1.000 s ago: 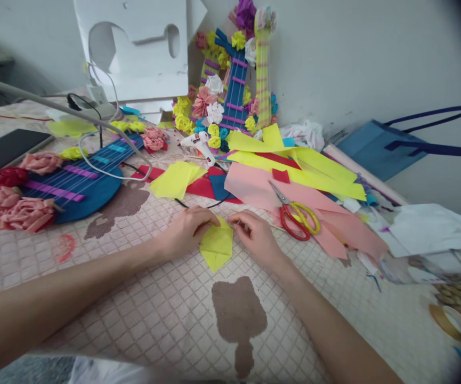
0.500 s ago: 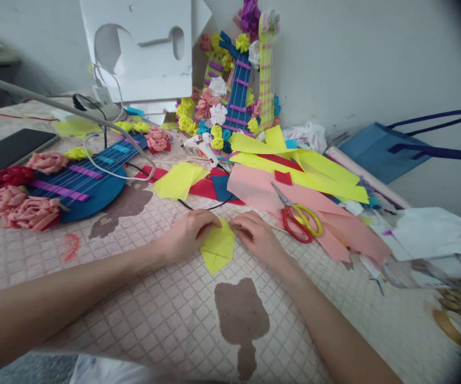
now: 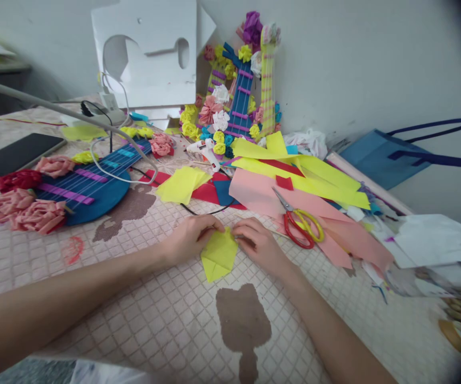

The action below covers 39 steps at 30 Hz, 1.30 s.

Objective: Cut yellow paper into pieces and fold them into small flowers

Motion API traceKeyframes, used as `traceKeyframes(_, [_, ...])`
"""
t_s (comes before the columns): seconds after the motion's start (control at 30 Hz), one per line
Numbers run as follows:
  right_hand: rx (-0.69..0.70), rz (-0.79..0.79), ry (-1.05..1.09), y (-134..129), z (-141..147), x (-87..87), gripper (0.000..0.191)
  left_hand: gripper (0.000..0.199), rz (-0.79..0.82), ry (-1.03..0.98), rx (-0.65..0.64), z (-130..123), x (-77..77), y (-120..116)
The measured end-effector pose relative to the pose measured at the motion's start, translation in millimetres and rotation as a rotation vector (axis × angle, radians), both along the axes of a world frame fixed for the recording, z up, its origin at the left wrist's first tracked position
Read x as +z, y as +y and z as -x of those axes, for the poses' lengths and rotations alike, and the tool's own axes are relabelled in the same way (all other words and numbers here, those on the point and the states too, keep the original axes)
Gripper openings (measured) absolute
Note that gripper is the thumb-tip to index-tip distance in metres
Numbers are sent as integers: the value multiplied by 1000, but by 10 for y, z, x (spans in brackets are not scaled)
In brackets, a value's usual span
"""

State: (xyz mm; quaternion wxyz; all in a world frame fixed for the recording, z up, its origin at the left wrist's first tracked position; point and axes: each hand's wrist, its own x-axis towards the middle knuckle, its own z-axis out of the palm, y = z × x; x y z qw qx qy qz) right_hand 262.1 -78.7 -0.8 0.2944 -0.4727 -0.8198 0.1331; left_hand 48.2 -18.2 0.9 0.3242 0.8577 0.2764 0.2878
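Note:
A small folded piece of yellow crepe paper [image 3: 219, 255] hangs between my hands over the quilted table cover. My left hand [image 3: 193, 237] pinches its upper left edge, and my right hand [image 3: 260, 242] closes on its upper right corner. The fingertips nearly meet along the top, partly hidden behind the knuckles. Beyond my hands lies a small stack of yellow paper squares [image 3: 182, 184] on a red strip [image 3: 208, 194]. Scissors [image 3: 298, 221] with one red and one yellow handle rest on pink paper [image 3: 260, 192] to the right.
A blue guitar craft [image 3: 98, 200] with paper roses sits at left beside a phone [image 3: 18, 153]. A white glue gun [image 3: 205, 151] stands behind the papers, its cord [image 3: 210, 212] looping forward. Decorated guitars [image 3: 240, 98] lean on the wall. A blue bag [image 3: 382, 157] is at right.
The view has shifted slightly, so everything sits a little lower and further right. Both hands still grip the yellow paper, with only small finger movement.

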Motion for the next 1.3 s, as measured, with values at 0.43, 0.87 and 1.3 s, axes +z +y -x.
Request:
traceKeyframes(0.43, [86,50,-16,-62,-137,38,36,24,-143,-31,-123,5,-116,24])
traceKeyframes(0.87, [90,-61,-37,-44,-77,-10,16,26,23,-26,-134,3,-41,41])
traceKeyframes(1.3, [115,-58,-14,-70,-66,-1,18,17,-62,12,41,109,82,43])
